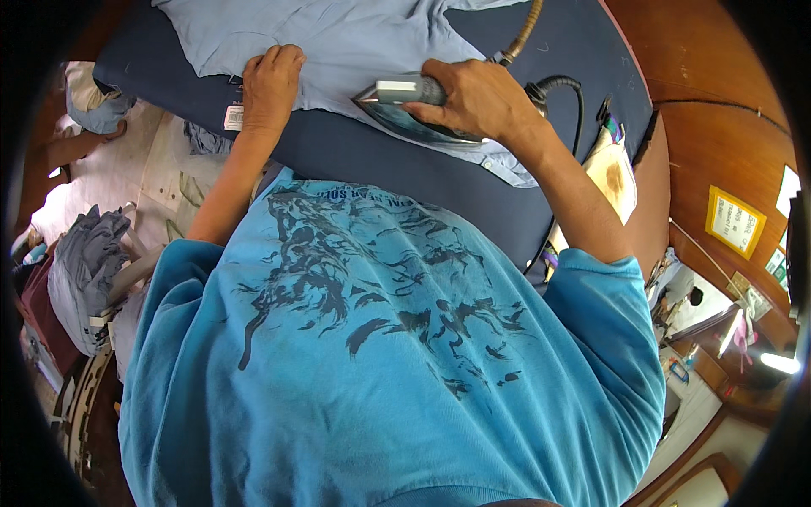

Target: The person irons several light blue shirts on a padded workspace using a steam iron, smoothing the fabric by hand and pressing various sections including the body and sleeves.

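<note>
A light blue shirt [338, 51] lies spread over the dark blue padded ironing surface [338, 148]. My right hand [477, 97] is wrapped round the handle of a steam iron [405, 122]. The iron rests on the shirt near its near edge, its tip pointing left. Just left of it, my left hand [272, 84] has its fingers curled over the shirt's near edge, gripping the cloth. A buttoned strip of the shirt [507, 166] shows below the iron's heel. A white tag [234, 117] hangs beside my left wrist.
A brown hose [524, 34] and a black cord [562, 82] run from the iron. A scorched cream cloth [612, 173] hangs at the right edge. Grey garments [89, 275] are piled at left. Another person's hand [97, 142] shows at far left.
</note>
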Motion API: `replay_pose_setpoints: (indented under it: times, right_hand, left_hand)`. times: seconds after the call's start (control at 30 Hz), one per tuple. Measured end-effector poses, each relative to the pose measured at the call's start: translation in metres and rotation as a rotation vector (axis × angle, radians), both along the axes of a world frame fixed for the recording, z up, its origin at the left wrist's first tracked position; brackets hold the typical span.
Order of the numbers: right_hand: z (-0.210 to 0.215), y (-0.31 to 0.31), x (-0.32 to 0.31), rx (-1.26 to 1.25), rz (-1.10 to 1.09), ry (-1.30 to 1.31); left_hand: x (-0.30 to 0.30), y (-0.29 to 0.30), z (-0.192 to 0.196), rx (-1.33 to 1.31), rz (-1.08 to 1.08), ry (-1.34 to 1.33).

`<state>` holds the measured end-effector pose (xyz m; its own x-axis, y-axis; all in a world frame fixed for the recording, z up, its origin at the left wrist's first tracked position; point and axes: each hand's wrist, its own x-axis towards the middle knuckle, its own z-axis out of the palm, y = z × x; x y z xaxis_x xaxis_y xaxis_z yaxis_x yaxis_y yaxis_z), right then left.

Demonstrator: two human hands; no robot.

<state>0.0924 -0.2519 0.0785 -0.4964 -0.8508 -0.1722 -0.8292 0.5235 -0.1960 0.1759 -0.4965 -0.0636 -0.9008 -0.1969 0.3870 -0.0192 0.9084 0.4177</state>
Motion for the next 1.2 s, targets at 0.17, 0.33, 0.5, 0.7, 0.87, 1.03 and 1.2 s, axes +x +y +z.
replay_pose_setpoints:
  times: [0.17,0.33,0.5,0.7,0.87,1.03,1.2]
  right_hand:
    - [-0.001,-0.006,-0.001,0.053,0.013,0.001]
    - [0.006,0.006,0.002,0.124,0.084,-0.067]
    - [0.004,0.019,0.004,0.098,0.072,-0.111]
    - [0.002,0.007,-0.011,0.043,0.146,-0.086]
    - [-0.002,0.033,-0.036,0.005,0.173,-0.051]
    - [0.001,0.074,-0.015,-0.038,0.219,-0.168]
    - [0.006,0.081,-0.025,0.044,-0.348,-0.075]
  left_hand:
    - [0.013,0.027,0.035,-0.036,-0.055,0.133]
    - [0.04,0.023,0.019,-0.181,-0.233,-0.091]
    - [0.04,0.016,0.02,-0.169,-0.223,-0.121]
    - [0.014,0.044,0.031,0.112,-0.19,0.1]
    - [-0.028,0.081,0.038,0.603,-0.278,0.242]
    - [-0.027,0.117,0.031,0.761,-0.387,0.061]
    - [-0.008,0.123,0.023,-0.082,-0.394,-0.224]
